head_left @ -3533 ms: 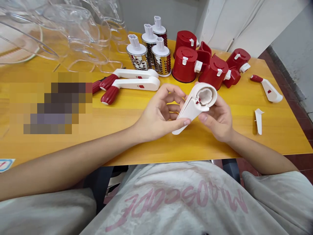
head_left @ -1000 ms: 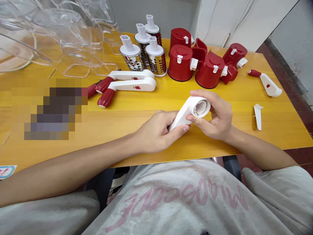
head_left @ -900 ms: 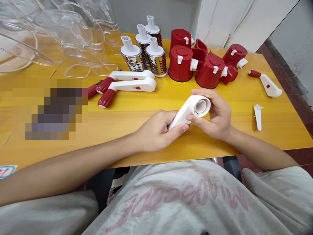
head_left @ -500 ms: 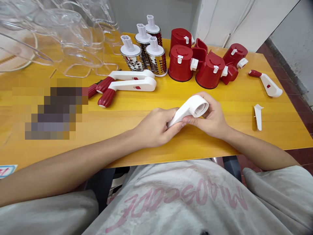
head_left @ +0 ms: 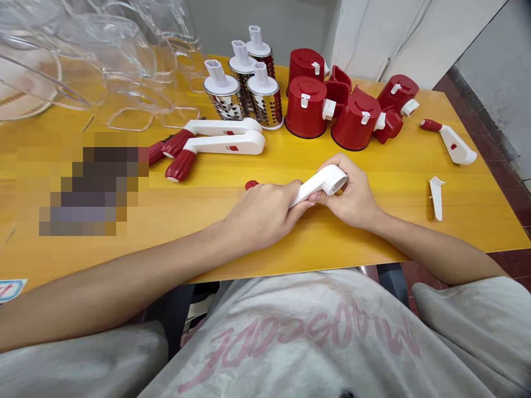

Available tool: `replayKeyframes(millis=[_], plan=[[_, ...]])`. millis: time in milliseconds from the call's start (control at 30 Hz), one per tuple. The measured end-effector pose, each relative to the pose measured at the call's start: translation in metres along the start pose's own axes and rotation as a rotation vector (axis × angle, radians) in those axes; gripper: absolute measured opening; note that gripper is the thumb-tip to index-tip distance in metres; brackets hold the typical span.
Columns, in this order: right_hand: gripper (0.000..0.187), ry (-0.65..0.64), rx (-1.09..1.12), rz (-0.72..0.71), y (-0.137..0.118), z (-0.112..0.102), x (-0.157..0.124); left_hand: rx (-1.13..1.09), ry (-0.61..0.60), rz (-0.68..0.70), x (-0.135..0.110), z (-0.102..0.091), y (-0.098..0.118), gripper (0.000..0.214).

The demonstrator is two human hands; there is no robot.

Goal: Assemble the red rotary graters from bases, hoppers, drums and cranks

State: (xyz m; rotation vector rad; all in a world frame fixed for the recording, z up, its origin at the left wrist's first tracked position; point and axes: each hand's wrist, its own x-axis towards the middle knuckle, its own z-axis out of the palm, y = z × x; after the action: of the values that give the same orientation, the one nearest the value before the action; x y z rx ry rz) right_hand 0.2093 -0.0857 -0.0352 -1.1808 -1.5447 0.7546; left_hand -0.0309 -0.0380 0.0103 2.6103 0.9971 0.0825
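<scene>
Both of my hands grip one white crank handle (head_left: pixel 317 183) above the front part of the table. My left hand (head_left: pixel 265 213) is wrapped round its lower length, and a red knob end (head_left: pixel 251 184) peeks out behind that hand. My right hand (head_left: pixel 350 193) pinches the wide end, whose round socket opening faces right. Past my left hand lie other crank handles (head_left: pixel 224 145) with red grips and white arms. Another crank handle (head_left: pixel 456 145) rests at the far right, with a thin white plastic piece (head_left: pixel 436 199) nearer to me.
Metal grater drums (head_left: pixel 265 102) with white tops stand at the back, beside several red grater bases (head_left: pixel 307 108). Clear plastic housings (head_left: pixel 120 66) are piled at the back left. A blurred dark patch (head_left: pixel 99 188) covers something at left. The table edge (head_left: pixel 332 268) runs before my body.
The crank handle has tilted flatter, so its socket turns more to the right and its red knob shows behind my left hand. Both hands still hold it.
</scene>
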Motion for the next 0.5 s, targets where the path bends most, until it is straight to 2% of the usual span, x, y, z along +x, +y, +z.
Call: replayKeyframes(millis=[100, 200, 267, 367, 433, 500], plan=[[0.063, -0.022, -0.026, -0.058, 0.001, -0.001, 0.001, 0.047, -0.089, -0.036, 0.003, -0.008, 0.002, 0.04], [0.066, -0.001, -0.033, -0.146, -0.001, -0.001, 0.0, -0.071, -0.059, 0.019, 0.006, -0.006, -0.004, 0.038], [0.067, 0.023, -0.009, -0.192, -0.005, 0.0, -0.001, -0.223, 0.016, 0.104, 0.008, 0.001, -0.01, 0.037], [0.066, 0.057, 0.051, -0.222, -0.012, 0.005, -0.005, -0.523, 0.144, 0.317, 0.013, 0.016, -0.017, 0.044], [0.058, 0.035, 0.091, -0.228, -0.017, 0.007, -0.009, -0.72, 0.192, 0.452, 0.015, 0.027, -0.018, 0.054], [0.047, -0.024, 0.132, -0.25, -0.02, 0.009, -0.012, -0.862, 0.2, 0.52, 0.016, 0.034, -0.016, 0.061]])
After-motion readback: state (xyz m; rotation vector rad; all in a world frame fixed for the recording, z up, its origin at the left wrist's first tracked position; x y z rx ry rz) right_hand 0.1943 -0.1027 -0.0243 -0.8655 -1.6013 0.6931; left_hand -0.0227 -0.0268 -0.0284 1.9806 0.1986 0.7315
